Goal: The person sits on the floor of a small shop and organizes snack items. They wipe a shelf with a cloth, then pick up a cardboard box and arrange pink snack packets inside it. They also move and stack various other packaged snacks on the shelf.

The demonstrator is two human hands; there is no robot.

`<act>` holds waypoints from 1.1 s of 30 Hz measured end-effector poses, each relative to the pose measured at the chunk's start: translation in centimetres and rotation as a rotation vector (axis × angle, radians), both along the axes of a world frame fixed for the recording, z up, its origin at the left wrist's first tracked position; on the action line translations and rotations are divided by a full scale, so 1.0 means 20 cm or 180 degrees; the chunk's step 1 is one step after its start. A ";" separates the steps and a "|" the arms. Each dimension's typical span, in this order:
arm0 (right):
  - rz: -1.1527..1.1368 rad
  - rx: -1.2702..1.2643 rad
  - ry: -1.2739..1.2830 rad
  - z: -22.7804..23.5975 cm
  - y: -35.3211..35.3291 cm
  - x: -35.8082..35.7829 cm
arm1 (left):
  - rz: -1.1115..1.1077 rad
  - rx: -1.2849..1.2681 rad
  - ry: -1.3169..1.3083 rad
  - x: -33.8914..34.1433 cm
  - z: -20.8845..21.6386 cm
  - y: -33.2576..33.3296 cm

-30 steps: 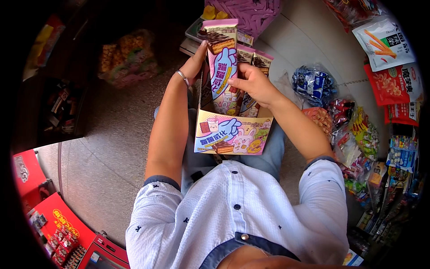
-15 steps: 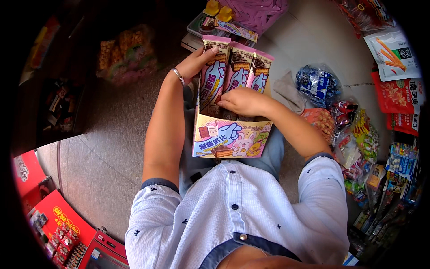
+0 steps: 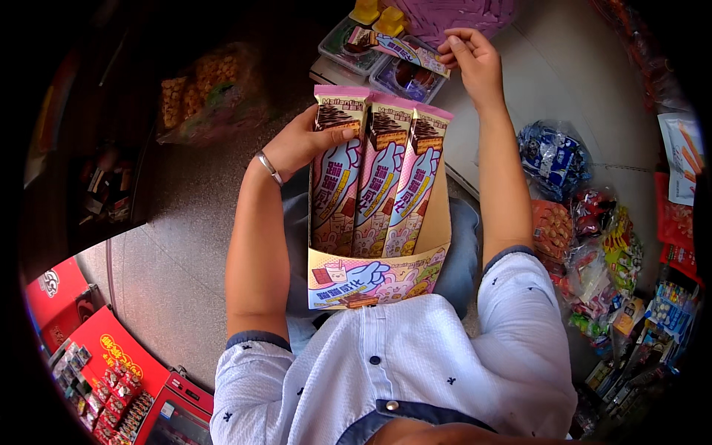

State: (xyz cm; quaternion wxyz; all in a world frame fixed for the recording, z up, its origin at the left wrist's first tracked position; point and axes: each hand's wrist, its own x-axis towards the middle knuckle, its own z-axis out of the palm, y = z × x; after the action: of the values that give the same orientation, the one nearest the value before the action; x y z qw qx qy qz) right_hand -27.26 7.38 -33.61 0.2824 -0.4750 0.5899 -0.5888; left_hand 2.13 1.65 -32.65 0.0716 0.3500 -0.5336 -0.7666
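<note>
An open cardboard display box (image 3: 326, 279) rests on my lap, tilted up toward me. Three long pink wrapped wafer bars (image 3: 386, 156) stand side by side in it. My left hand (image 3: 300, 144) grips the upper left of the box, its thumb across the leftmost bar and its fingers hidden behind. Beyond the box, my right hand (image 3: 475, 63) is stretched out with fingers apart, beside the right end of a single wafer bar (image 3: 400, 50). That bar lies across clear plastic containers (image 3: 348, 50); whether my fingertips touch it, I cannot tell.
A purple woven basket (image 3: 460, 18) and yellow pieces (image 3: 389, 21) sit at the far side. Bagged snacks (image 3: 552, 156) and hanging packets (image 3: 678, 159) line the right. A bag of puffed snacks (image 3: 204, 85) is far left; a red display (image 3: 111, 363) stands near left.
My right hand has left the inside of the box and reached forward to the bar on the containers. The box has tilted and sits closer to my body, with my left hand still on it.
</note>
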 end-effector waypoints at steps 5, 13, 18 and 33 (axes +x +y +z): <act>-0.0509 0.1852 0.3194 -0.71 -0.21 -0.34 | -0.0174 -0.0106 0.0003 -0.07 -0.01 -0.03; -0.0555 0.2932 0.3058 -0.77 -0.39 -0.31 | -0.0059 -0.0120 0.0139 -0.02 0.04 0.01; -0.0690 0.2909 0.3207 -0.76 -0.36 -0.34 | -0.0098 -0.0151 0.0158 -0.02 0.03 0.00; -0.0705 -0.0331 0.1275 0.44 0.54 0.21 | -0.0324 -0.0033 0.0434 -0.03 -0.04 -0.02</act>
State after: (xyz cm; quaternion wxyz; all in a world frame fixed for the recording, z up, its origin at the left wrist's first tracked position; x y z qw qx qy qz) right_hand -23.00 18.09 -24.76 0.0685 -0.5286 0.6516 -0.5397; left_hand 1.54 1.33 -33.36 0.0705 0.2691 -0.5485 -0.7885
